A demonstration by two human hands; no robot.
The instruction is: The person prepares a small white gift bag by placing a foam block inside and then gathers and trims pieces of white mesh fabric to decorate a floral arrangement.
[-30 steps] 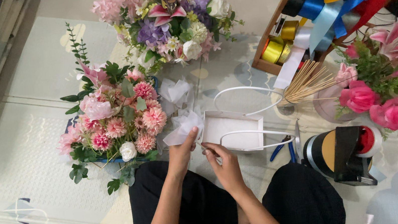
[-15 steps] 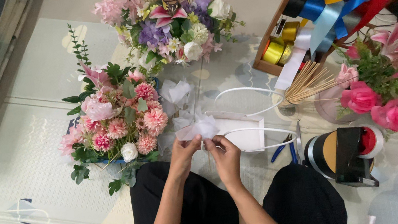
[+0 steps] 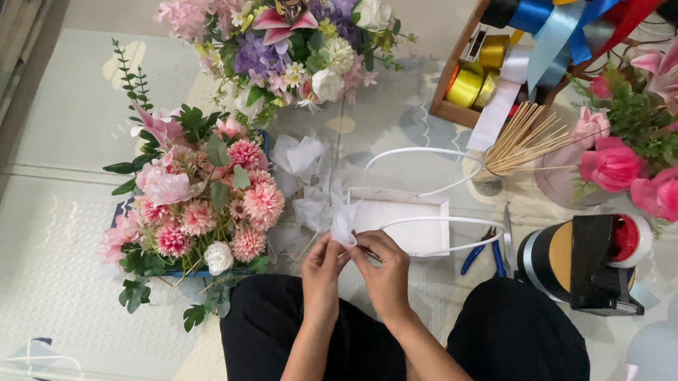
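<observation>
Item in hand: a small piece of white sheer fabric (image 3: 344, 221), gathered into a soft bunch, was pinched from below between the two hands and stood just above their fingertips, over the person's lap. The left hand (image 3: 323, 260) gripped its lower left edge; the right hand (image 3: 380, 261) pressed against it from the right, fingers closed on the same bunch, the two hands touching each other. Directly behind the fabric lay a white box-shaped basket (image 3: 404, 221) with two thin white loop handles, resting on the pale patterned floor mat (image 3: 38, 270). More loose white fabric pieces (image 3: 306, 179) lay just beyond, between the basket and a pink flower arrangement (image 3: 195, 208) to the left, which had green leaves and one white bloom. Further back stood a mixed arrangement (image 3: 295, 41) in purple, white and pink. To the right of the basket: blue-handled scissors (image 3: 484, 252) near the right knee, a large roll of tape in a black dispenser (image 3: 584, 259), a bundle of thin wooden sticks (image 3: 527, 140), and a cluster of pink and white flowers (image 3: 653, 152). At upper right, a wooden rack (image 3: 469, 54) held ribbon rolls in gold, blue, orange, red and white. The person wore black trousers (image 3: 497, 352).
</observation>
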